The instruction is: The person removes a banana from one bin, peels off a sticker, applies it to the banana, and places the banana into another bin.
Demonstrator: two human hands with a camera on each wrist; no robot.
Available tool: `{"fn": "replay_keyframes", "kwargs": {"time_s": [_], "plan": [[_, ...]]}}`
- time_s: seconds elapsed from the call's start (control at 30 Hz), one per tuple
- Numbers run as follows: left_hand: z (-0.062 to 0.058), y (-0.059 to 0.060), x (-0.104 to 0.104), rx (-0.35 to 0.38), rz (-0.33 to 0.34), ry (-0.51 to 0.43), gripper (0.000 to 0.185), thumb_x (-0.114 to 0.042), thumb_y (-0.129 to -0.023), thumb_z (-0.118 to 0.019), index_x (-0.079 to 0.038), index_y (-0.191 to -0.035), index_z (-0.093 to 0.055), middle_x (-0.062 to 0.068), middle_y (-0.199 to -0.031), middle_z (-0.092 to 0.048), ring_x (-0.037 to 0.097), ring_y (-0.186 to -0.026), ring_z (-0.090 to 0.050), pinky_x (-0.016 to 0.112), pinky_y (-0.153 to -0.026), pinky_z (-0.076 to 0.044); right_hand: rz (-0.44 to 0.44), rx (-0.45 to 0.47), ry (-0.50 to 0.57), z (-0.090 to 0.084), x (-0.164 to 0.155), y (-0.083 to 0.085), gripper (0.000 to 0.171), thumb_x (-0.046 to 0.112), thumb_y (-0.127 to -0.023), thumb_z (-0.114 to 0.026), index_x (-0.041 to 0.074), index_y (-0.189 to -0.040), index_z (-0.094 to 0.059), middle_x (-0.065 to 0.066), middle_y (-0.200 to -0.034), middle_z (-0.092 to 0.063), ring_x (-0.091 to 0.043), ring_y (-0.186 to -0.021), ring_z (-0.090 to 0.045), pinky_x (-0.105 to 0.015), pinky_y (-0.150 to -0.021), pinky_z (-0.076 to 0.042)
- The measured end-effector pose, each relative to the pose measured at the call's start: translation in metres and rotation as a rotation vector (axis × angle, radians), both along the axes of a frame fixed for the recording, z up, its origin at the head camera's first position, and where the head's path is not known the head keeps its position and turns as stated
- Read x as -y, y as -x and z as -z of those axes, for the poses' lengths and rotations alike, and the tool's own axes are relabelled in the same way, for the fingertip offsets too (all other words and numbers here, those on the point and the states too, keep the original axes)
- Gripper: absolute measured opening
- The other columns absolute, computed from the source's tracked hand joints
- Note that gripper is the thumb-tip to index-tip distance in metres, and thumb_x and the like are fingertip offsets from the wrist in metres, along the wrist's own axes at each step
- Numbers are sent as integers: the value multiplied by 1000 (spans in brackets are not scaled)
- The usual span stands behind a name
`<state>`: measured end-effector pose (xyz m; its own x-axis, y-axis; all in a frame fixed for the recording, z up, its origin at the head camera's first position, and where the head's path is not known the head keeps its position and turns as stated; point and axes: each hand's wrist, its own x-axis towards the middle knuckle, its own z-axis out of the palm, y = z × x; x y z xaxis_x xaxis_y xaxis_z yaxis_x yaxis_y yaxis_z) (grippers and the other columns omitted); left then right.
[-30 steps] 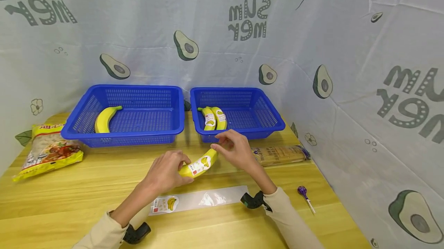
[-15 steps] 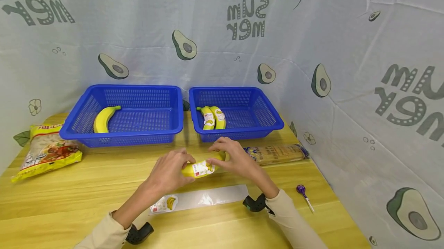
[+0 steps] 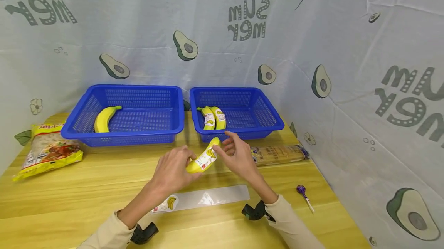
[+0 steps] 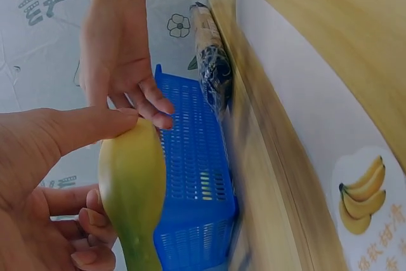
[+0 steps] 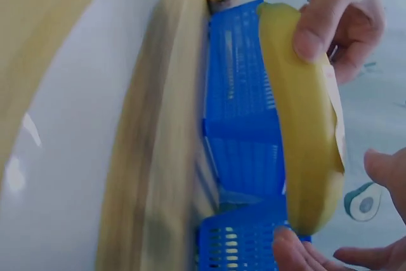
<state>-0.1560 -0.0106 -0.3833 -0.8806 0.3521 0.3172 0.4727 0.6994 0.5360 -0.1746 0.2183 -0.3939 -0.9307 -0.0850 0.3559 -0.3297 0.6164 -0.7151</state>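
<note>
My left hand (image 3: 171,168) pinches one end of a yellow banana (image 3: 216,141) above the table, thumb on one side and fingers on the other. On the banana is a white label (image 3: 204,159) with a banana picture; its edge stands slightly off the skin in the right wrist view. My right hand (image 3: 239,156) is at the banana's far end, fingers spread loosely around it. In the right wrist view, its thumb (image 5: 380,166) is apart from the banana (image 5: 301,118). Below lies a clear backing strip (image 3: 218,197) bearing another banana label (image 3: 165,204), partly behind my left wrist.
A blue basket (image 3: 135,138) at the back left holds one unlabelled banana (image 3: 104,120). The right blue basket (image 3: 243,130) contains two labelled bananas (image 3: 219,118). A food bag (image 3: 52,148) lies left, a long noodle packet (image 3: 281,154) and a lollipop (image 3: 301,190) right.
The banana has turned so its far end points more upward, toward the right basket. My right hand moved onto the label area, then loosened and drew back from the banana.
</note>
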Motion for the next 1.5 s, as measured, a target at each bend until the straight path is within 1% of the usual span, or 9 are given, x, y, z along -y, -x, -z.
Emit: {"fn": "replay_keyframes", "kwargs": {"time_s": [0.1, 0.27, 0.47, 0.6, 0.8, 0.93, 1.07, 1.33, 1.5], "plan": [[-1, -1, -3, -3, -19, -18, 40, -26, -71, -103, -6, -93, -76, -4, -74, -52, 15, -64, -49, 30, -53, -42, -38, 102, 123, 3, 2, -2, 62, 22, -100, -80, -4, -150, -53, -15, -103, -77, -32, -83, -78, -43, -74, -66], [1, -3, -12, -32, -30, -39, 41, -31, -71, -102, -10, -86, -70, -6, -75, -54, 14, -66, -51, 31, -53, -44, -116, 221, 330, 6, 7, -5, 58, 12, -103, -76, -5, -151, -50, -20, -96, -76, -50, -80, -76, -60, -72, -64], [2, -5, -21, -108, -36, -26, 48, -38, -70, -103, -10, -85, -68, -5, -76, -56, 13, -66, -54, 30, -53, -47, -121, 246, 419, 2, 7, -3, 56, 11, -104, -74, -1, -153, -51, -22, -99, -76, -31, -77, -79, -62, -75, -64], [1, -5, -23, -71, -23, -83, 48, -41, -73, -101, -10, -92, -71, -4, -80, -59, 13, -71, -54, 28, -55, -47, -146, 254, 432, -5, 1, 0, 56, 13, -105, -72, 0, -156, -51, -24, -102, -76, -32, -78, -79, -60, -76, -65], [-2, 6, -15, 67, 34, -271, 42, -35, -83, -96, -6, -106, -75, 1, -93, -68, 16, -81, -64, 33, -69, -58, -145, 262, 461, -12, -11, 8, 54, 12, -105, -71, -1, -155, -53, -25, -107, -78, -26, -77, -79, -55, -77, -66], [-4, 23, -3, 257, 81, -418, 37, -32, -93, -88, -4, -114, -76, 6, -106, -76, 25, -99, -74, 42, -89, -63, -97, 274, 481, -18, -19, 14, 51, 11, -105, -71, -3, -152, -55, -23, -108, -79, -21, -74, -78, -41, -73, -67], [0, 36, 5, 397, 74, -495, 36, -30, -101, -78, -1, -122, -75, 12, -118, -77, 32, -113, -74, 45, -94, -63, -65, 264, 470, -25, -28, 19, 48, 10, -106, -70, -3, -151, -57, -19, -105, -79, -16, -74, -76, -33, -70, -66], [16, 54, -8, 675, 67, -811, 44, -14, -109, -65, 13, -143, -57, 33, -138, -66, 47, -127, -67, 47, -105, -58, -42, 270, 400, -40, -43, 31, 49, 17, -110, -65, 2, -155, -56, -13, -111, -68, -12, -83, -72, -31, -76, -66], [22, 62, -22, 770, 36, -1012, 42, -7, -111, -60, 17, -143, -51, 38, -142, -60, 45, -127, -68, 44, -105, -58, 10, 277, 368, -49, -48, 44, 47, 22, -110, -67, 3, -152, -60, -14, -117, -73, -12, -91, -71, -27, -79, -65]]}}
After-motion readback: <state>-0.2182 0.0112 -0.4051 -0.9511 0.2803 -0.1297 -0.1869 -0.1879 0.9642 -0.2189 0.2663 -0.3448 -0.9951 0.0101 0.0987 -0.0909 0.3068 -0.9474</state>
